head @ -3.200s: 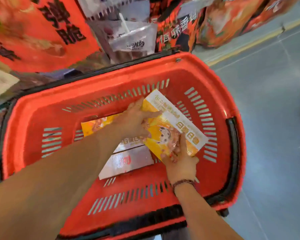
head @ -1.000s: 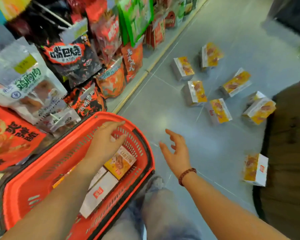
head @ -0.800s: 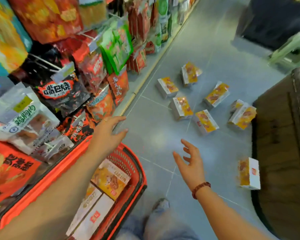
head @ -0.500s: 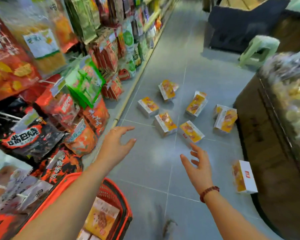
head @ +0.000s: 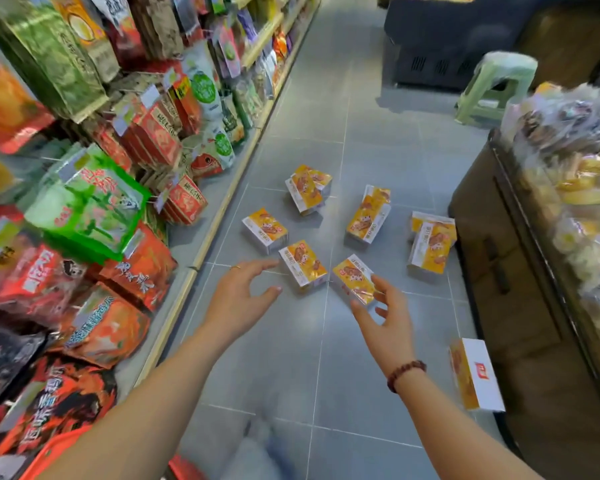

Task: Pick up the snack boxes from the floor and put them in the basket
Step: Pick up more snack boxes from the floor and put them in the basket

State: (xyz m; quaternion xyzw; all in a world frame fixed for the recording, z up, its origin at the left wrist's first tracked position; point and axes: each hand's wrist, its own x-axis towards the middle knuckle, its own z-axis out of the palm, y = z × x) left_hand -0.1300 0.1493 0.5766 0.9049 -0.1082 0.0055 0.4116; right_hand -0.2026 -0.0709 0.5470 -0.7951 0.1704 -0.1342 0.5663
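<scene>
The left hand [head: 239,296] and right hand [head: 385,320] are held out empty, fingers spread, above the floor [head: 291,368]. The boxes [head: 303,263] lie scattered just ahead; none is gripped. A reach is judged under way; next, one must be clasped and carried to the basket [head: 185,470], barely seen at the lower edge.

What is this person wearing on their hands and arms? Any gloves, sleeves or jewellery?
No gloves and no sleeves are in view. The left hand has a thin ring on one of its fingers. The right hand has a bracelet of dark reddish-brown round beads at the wrist. No watch shows.
</scene>
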